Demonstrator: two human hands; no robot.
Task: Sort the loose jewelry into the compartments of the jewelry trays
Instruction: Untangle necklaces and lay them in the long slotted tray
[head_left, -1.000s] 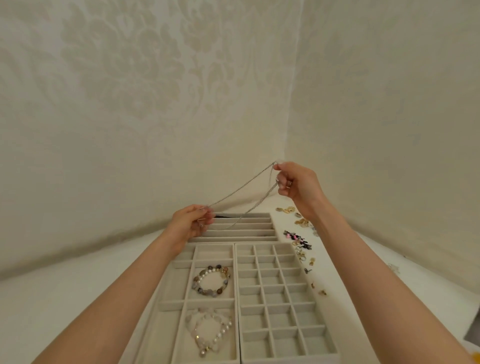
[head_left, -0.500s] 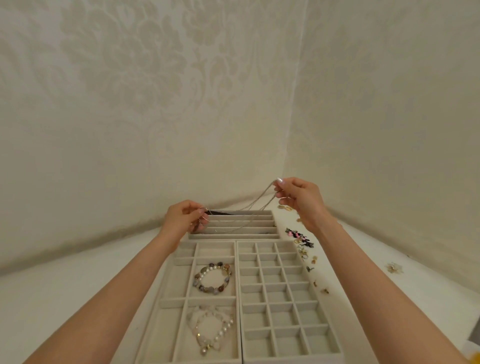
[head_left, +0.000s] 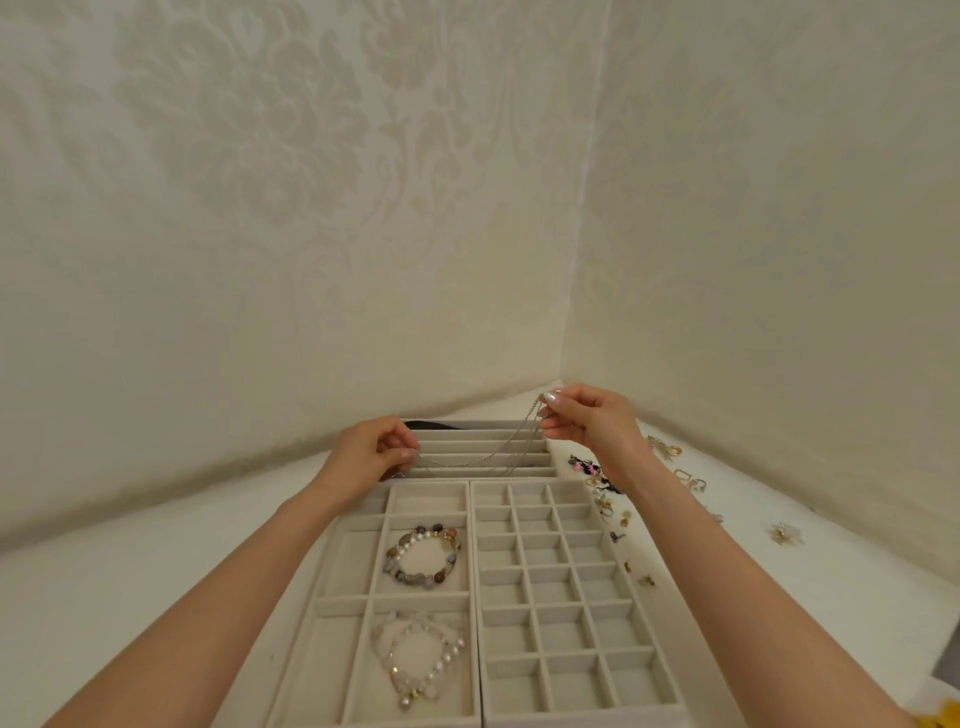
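Observation:
A thin silver chain necklace (head_left: 496, 451) hangs slack between my two hands, low over the far tray of long slots (head_left: 483, 447). My left hand (head_left: 371, 453) pinches one end at the tray's left side. At the tray's right back corner, my right hand (head_left: 592, 420) pinches the other end slightly higher. Nearer to me, the left tray (head_left: 332, 603) holds a multicoloured bead bracelet (head_left: 422, 557) and a pale pearl bracelet (head_left: 422, 659). The right grid tray (head_left: 561, 597) has many small empty cells.
Loose earrings and small pieces (head_left: 613, 512) lie scattered on the white table to the right of the trays, with gold pieces (head_left: 667, 449) farther back and a flower-shaped piece (head_left: 784, 534) far right. Patterned walls meet in a corner behind the trays. A dark item (head_left: 431, 425) lies in the farthest slot.
Both hands have come down with the necklace, from well above the trays to just over the long-slot tray. The chain, taut before, now sags between them.

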